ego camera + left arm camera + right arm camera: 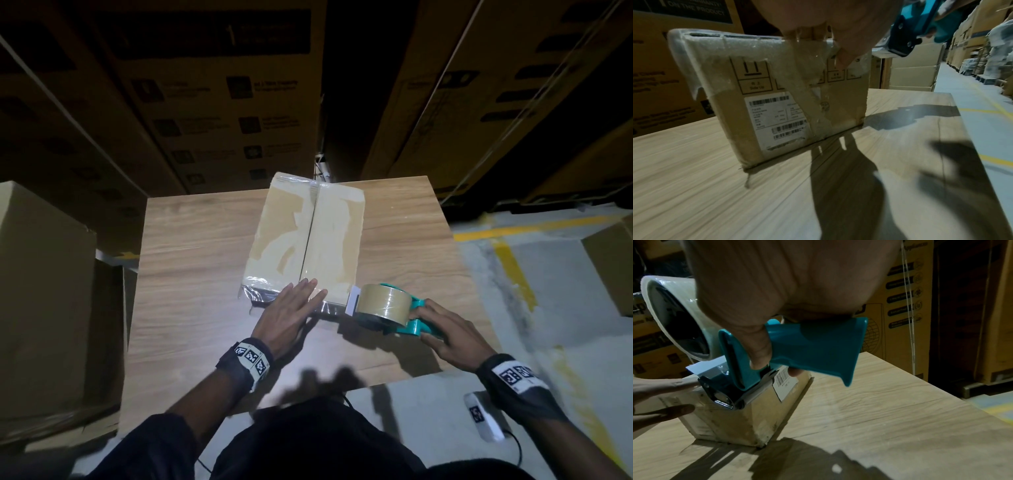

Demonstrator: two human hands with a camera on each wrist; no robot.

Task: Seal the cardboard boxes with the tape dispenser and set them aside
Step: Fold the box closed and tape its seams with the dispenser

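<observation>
We see the left hand (294, 306) flat on the cardboard box (308, 236); at 3 o'clock, the right hand (448, 337) grips the tape dispenser (387, 308) (label print unreadable).

The cardboard box (764, 91) carries a printed panel reading "Side Up" under two upright arrows, just above its white barcode label (777, 120), whose small print is illegible. Behind the box, a dark carton panel (694, 9) reads "ON THE PRODUCT".
</observation>
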